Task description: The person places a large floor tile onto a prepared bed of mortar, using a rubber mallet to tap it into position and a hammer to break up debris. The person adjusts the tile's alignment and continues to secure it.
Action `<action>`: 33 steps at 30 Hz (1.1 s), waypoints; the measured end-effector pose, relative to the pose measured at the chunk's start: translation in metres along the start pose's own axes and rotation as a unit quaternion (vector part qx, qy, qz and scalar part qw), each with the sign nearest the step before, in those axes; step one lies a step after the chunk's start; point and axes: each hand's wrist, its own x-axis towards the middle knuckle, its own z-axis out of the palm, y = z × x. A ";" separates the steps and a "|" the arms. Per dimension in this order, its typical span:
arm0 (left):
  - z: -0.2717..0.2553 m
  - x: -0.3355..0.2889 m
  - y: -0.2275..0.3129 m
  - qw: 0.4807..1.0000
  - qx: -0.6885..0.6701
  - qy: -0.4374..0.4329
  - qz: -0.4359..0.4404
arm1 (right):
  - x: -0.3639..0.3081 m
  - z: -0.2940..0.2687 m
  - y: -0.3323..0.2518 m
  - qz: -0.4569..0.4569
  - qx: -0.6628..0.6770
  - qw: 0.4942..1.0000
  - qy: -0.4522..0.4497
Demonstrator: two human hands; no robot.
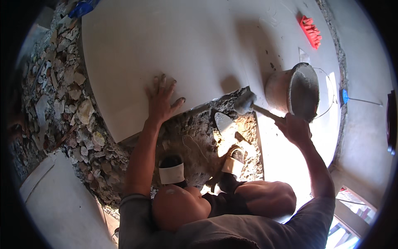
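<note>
A: What is shown, largest first?
B: Pale slab (178, 54), alongside rubble (85, 110), left hand (161, 101) resting spread upon it; bucket (277, 89), to its right; mallet (245, 103), gripped in the right hand (296, 129), head near the slab's corner.
A: The step?
B: Apparently bedding the slab; the next move calls for a steady palm, measured tap.

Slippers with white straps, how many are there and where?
2: one white-strapped slipper on the left foot, and a second white-strapped slipper on the right foot, both over the rough ground. Others could be hidden at the dark rim.
</note>
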 end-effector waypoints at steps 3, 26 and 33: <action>-0.013 -0.015 0.009 0.993 -0.108 -0.040 -0.023 | -0.033 0.031 0.004 -0.011 0.076 0.996 -0.033; -0.155 -0.199 0.025 0.705 -0.585 0.147 -0.373 | -0.002 0.263 -0.052 -0.119 0.239 0.964 -0.010; -0.135 -0.333 -0.171 0.699 -0.356 0.322 -0.530 | -0.036 0.145 -0.050 -0.257 0.208 0.943 0.029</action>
